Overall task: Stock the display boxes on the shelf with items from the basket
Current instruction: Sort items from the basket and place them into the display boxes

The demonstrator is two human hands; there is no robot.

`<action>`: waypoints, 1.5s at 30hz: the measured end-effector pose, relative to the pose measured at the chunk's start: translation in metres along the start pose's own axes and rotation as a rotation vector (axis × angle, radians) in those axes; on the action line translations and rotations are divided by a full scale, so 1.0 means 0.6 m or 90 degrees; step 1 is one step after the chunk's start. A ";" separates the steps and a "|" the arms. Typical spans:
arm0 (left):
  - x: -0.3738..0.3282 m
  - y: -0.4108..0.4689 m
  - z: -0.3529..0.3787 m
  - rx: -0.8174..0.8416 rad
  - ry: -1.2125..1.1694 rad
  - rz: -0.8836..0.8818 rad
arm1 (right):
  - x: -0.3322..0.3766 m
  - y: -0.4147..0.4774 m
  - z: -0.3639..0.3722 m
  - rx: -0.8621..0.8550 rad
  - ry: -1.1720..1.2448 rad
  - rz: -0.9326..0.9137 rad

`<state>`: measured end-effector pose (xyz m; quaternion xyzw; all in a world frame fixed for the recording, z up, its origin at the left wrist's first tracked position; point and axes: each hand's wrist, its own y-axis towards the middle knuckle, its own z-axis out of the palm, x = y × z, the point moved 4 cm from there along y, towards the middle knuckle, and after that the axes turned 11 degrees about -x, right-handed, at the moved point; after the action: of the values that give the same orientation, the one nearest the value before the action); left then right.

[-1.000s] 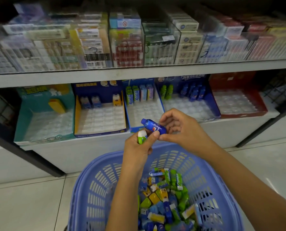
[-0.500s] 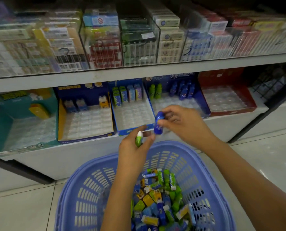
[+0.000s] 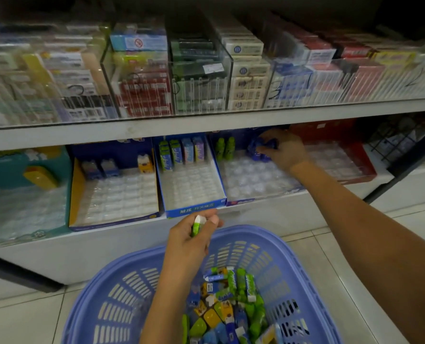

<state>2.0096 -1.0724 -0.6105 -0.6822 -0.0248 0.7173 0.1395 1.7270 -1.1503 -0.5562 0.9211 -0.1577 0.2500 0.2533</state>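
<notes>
Reaches right hand (image 3: 284, 151) into the dark-blue display box (image 3: 241, 201) on the lower shelf (image 3: 268, 214), clenching fingers (image 3: 268, 139) round a blue bottle (image 3: 257, 152) at the back row, among other blue ones and near two green bottles (image 3: 225, 148); motion blur there, cannot tell whether seated in a slot. Pinches a green-and-white tube (image 3: 196, 225) between thumb and fingers of left hand (image 3: 189, 242), roughly upright, above the far rim of the blue basket (image 3: 132, 281) and just below the box fronts. Has mixed items (image 3: 231, 301) heaped in the basket bottom, beside the left forearm.
</notes>
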 end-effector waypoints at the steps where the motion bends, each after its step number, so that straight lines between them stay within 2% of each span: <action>1: 0.001 0.003 -0.001 -0.001 -0.007 -0.008 | -0.002 0.001 0.003 0.012 -0.014 -0.010; 5: 0.002 0.008 -0.001 0.016 -0.008 -0.034 | -0.006 0.007 0.005 0.039 -0.060 -0.030; 8: 0.001 0.008 0.003 0.037 -0.048 -0.082 | 0.004 0.010 0.002 0.068 -0.011 -0.020; 12: -0.003 0.004 0.015 0.080 -0.288 -0.238 | 0.008 0.023 0.005 0.136 -0.024 0.022; 14: -0.011 -0.004 0.017 0.115 -0.388 -0.290 | 0.013 0.022 0.006 0.170 -0.110 0.029; 16: -0.020 -0.012 0.014 0.143 -0.451 -0.312 | 0.026 0.009 0.003 0.087 -0.200 -0.007; 18: -0.025 -0.016 0.008 0.157 -0.479 -0.307 | 0.065 -0.029 -0.004 -0.002 -0.120 -0.045; 19: -0.026 -0.017 0.005 0.159 -0.480 -0.301 | 0.088 -0.055 -0.006 0.007 -0.048 -0.070; 20: -0.026 -0.019 0.004 0.160 -0.476 -0.297 | 0.113 -0.084 -0.007 0.062 0.022 -0.083; 23: -0.027 -0.024 -0.001 0.155 -0.458 -0.277 | 0.187 -0.179 -0.008 0.331 0.192 -0.060; 25: -0.029 -0.028 -0.004 0.152 -0.428 -0.251 | 0.214 -0.218 -0.011 0.401 0.250 -0.056; 29: -0.036 -0.035 -0.006 0.173 -0.300 -0.172 | 0.219 -0.235 -0.025 0.387 0.269 -0.048; 32: -0.038 -0.031 -0.013 0.129 -0.200 -0.122 | 0.208 -0.228 -0.038 0.325 0.308 -0.031; 36: -0.038 -0.030 -0.008 0.091 -0.138 -0.096 | 0.216 -0.231 -0.048 0.175 0.141 -0.231; 38: -0.032 -0.029 -0.006 0.048 -0.142 -0.104 | 0.223 -0.241 -0.043 0.197 0.075 -0.331; 41: -0.023 -0.023 -0.009 0.005 -0.149 -0.110 | 0.221 -0.255 -0.031 0.280 -0.004 -0.386; 45: -0.031 -0.015 -0.009 0.007 -0.117 -0.082 | 0.235 -0.246 -0.030 0.192 -0.030 -0.430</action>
<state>2.0170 -1.0685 -0.5910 -0.6097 -0.0776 0.7665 0.1864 1.8983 -1.0423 -0.5239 0.9538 0.1879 0.1513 0.1793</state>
